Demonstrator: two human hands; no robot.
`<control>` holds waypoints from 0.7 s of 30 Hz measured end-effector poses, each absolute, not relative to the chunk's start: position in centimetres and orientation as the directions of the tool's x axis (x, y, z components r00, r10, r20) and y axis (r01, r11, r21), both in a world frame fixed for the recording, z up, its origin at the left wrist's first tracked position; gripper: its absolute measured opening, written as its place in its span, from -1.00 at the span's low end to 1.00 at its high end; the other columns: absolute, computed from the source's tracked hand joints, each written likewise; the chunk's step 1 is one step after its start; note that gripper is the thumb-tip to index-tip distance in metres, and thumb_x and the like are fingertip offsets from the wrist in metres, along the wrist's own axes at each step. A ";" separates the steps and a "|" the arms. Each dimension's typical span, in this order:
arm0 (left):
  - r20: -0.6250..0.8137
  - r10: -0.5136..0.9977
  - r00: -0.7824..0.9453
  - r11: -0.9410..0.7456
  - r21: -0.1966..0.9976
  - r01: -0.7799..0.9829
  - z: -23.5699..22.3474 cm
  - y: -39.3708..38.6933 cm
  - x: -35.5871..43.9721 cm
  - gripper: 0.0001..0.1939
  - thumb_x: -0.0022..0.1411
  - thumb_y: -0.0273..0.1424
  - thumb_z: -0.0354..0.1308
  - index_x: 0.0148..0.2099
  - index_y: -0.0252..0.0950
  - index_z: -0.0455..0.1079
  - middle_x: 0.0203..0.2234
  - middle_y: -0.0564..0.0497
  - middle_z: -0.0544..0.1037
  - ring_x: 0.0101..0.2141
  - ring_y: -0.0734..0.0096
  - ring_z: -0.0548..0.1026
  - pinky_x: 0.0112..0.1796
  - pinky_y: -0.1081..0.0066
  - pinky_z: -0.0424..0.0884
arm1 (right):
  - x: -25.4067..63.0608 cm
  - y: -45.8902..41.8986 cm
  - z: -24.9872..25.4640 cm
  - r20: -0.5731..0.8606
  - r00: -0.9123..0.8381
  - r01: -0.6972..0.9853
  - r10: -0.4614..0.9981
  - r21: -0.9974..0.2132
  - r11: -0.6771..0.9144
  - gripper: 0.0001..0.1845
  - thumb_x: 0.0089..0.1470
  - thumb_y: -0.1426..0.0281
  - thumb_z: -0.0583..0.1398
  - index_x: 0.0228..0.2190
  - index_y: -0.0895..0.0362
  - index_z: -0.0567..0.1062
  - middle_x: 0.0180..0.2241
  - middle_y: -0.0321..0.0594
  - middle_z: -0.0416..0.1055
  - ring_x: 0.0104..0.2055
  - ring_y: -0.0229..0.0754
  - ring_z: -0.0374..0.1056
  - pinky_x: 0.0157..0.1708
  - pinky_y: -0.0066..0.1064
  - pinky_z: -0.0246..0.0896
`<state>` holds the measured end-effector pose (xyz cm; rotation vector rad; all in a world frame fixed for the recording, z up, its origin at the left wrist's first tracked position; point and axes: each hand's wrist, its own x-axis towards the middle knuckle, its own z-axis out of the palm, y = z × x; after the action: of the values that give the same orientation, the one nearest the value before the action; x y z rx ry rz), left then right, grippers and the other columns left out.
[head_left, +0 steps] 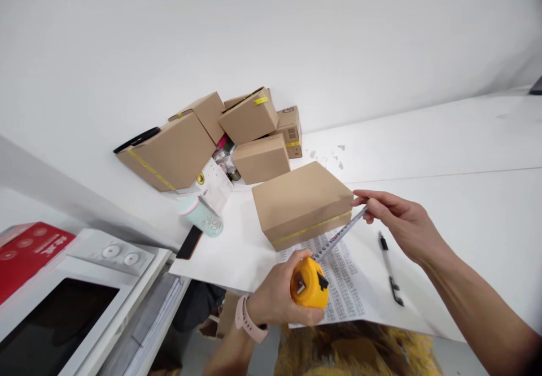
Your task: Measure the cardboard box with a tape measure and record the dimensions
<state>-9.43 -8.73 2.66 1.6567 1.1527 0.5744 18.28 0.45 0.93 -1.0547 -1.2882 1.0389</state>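
My left hand (277, 294) is wrapped round the yellow case of a tape measure (311, 285). Its pale metal blade (339, 236) is drawn out a short way up to the right. At the far end, my right hand (393, 215) pinches the blade's tip between thumb and fingers, close to the right corner of a cardboard box (302, 195). The box lies shut on the white table, with a yellow strip along its near side. Under the blade and partly under the box is a printed sheet (345, 291). A black-capped pen (390, 269) rests right of the sheet.
Several more cardboard boxes (249, 119) are piled against the wall. A mint-green tumbler (201, 216) stands left, beside a dark flat object (189, 243). A white microwave (63, 302) with a red box (31, 254) on top is at lower left. The table (466, 240) extends right.
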 end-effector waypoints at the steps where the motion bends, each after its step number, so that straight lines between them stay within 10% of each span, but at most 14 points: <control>1: -0.137 0.887 0.441 -0.071 0.904 0.422 2.8 -8.6 -9.5 -0.13 -0.16 -0.31 0.47 0.22 -0.12 0.27 -0.19 -0.01 0.53 -0.25 0.21 0.47 -0.18 0.27 0.40 | 18.4 0.5 0.7 0.208 0.018 -0.002 0.978 -0.978 0.208 -0.62 0.08 -0.03 0.27 -0.16 -0.10 0.63 -0.21 -0.19 0.60 -0.43 -0.16 0.37 -0.27 -0.13 0.44; 13: 0.245 0.895 0.372 -0.425 0.719 0.550 5.8 0.5 -8.4 -0.37 -0.01 -0.34 0.40 0.12 -0.22 0.34 -0.07 -0.12 0.54 -0.10 0.06 0.51 -0.07 0.17 0.38 | 12.9 5.8 -0.1 0.334 -0.205 0.101 0.920 -0.928 0.360 -0.57 0.18 0.00 0.19 -0.12 0.03 0.60 -0.04 -0.17 0.59 0.00 0.03 0.48 0.02 -0.16 0.36; 21: 0.288 0.904 0.316 -0.427 0.621 0.657 2.9 4.9 -8.4 -0.35 0.03 -0.35 0.38 0.18 -0.26 0.32 0.07 -0.16 0.48 0.08 0.06 0.43 0.10 0.12 0.32 | 14.0 7.1 -1.2 0.544 -0.043 0.380 0.838 -0.767 0.517 -0.60 0.19 0.11 0.17 -0.03 0.00 0.56 0.04 -0.11 0.53 0.14 0.07 0.37 0.05 -0.07 0.31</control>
<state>-8.42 4.86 2.88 2.1978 1.3883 0.8643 13.98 7.13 -1.23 -1.0533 -1.6443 0.5131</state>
